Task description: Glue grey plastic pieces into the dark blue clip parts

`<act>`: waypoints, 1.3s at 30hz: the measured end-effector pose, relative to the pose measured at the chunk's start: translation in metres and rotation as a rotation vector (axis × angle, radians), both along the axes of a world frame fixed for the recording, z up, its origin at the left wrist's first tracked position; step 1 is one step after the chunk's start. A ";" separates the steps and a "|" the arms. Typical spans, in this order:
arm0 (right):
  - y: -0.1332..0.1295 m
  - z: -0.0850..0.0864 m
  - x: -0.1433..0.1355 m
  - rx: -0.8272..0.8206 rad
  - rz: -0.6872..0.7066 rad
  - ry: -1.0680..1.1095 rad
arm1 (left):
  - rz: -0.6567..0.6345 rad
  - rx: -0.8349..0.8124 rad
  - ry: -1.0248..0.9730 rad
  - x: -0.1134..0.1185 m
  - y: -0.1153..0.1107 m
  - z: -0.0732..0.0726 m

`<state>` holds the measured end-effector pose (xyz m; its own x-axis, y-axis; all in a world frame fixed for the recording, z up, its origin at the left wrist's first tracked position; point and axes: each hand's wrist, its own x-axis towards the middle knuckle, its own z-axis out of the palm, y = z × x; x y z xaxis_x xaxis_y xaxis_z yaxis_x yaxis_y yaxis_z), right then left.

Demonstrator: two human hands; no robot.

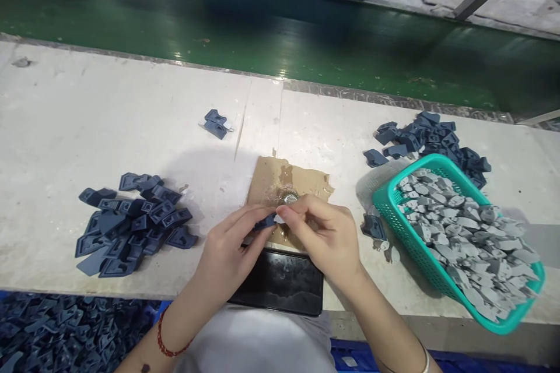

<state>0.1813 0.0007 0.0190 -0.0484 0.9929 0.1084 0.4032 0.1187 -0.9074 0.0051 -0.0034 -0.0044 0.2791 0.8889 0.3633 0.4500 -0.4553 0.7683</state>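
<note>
My left hand (234, 242) is closed on a small dark blue plastic part (265, 222), over the front of a brown cardboard piece (262, 180). Pinched in the fingertips of my right hand (326, 233) is a small pale grey piece (279, 219), which meets the right end of the blue part. Just beyond my fingers, a small round shiny object (289, 199) sits on the stained cardboard. A black phone-like slab (284, 282) lies at the table's front edge, below both hands.
Dark blue parts form piles at left (135, 224) and back right (437, 140). A teal basket (420, 256) of grey pieces stands at right. Two blue parts (216, 123) lie further back. Beyond the white table (109, 111) runs a green belt (153, 23).
</note>
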 end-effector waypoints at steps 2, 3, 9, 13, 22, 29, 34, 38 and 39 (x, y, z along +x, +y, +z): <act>0.000 -0.001 0.001 0.024 0.041 -0.061 | -0.028 0.013 0.021 -0.002 0.000 -0.001; 0.000 -0.001 0.002 0.028 0.053 -0.079 | -0.042 0.014 0.026 -0.003 0.001 -0.001; 0.000 -0.002 0.009 0.028 0.061 -0.103 | -0.080 0.027 0.069 -0.002 0.003 0.003; -0.001 -0.002 0.007 0.015 0.107 -0.131 | -0.110 0.027 0.112 -0.002 0.004 0.003; 0.002 0.008 0.010 -0.019 0.190 -0.117 | -0.166 -0.695 -0.265 -0.005 0.006 0.023; 0.007 0.019 0.017 0.103 0.421 -0.284 | -0.360 -1.187 -0.689 -0.010 0.011 0.032; 0.005 0.020 0.015 0.054 0.430 -0.232 | -0.367 -1.121 -0.484 -0.012 0.007 0.039; 0.001 0.023 0.012 0.044 0.401 -0.231 | -0.321 -0.860 -0.179 -0.015 -0.001 0.044; 0.000 0.024 0.011 0.039 0.409 -0.235 | -0.321 -0.836 -0.158 -0.015 -0.003 0.043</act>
<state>0.1927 0.0003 0.0434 -0.4622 0.8827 0.0849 0.5101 0.3430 -0.7888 -0.0099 -0.0066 0.0389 0.5604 0.7680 -0.3100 0.2592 0.1929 0.9464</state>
